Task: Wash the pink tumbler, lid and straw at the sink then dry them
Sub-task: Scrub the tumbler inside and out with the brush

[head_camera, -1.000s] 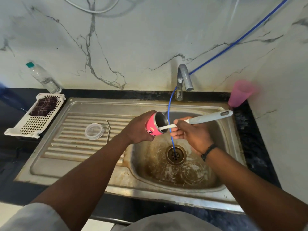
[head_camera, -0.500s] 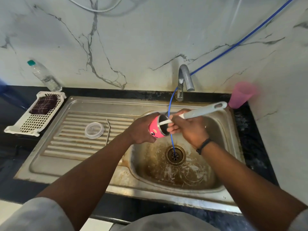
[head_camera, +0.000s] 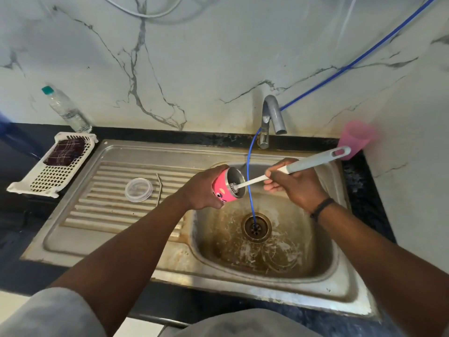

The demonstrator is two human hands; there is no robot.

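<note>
My left hand [head_camera: 201,190] grips the pink tumbler [head_camera: 224,188], tipped on its side over the sink basin [head_camera: 315,268] with its steel mouth facing right. My right hand [head_camera: 294,183] holds a long grey-handled bottle brush [head_camera: 313,162]. The brush's white bristle head sits at the tumbler's mouth. The clear round lid [head_camera: 138,190] lies on the ribbed drainboard [head_camera: 104,215]. Beside the lid lies the thin metal straw [head_camera: 159,188].
A grey tap [head_camera: 271,117] stands behind the basin, and a blue hose [head_camera: 249,171] runs from it down into the drain [head_camera: 256,226]. A pink plastic cup [head_camera: 354,138] stands at the back right. At the left are a white basket with a dark cloth [head_camera: 64,152] and a water bottle [head_camera: 66,110].
My right hand has drawn the brush back out to the right, so the bristle head now shows at the tumbler's mouth. The tumbler stays in my left hand.
</note>
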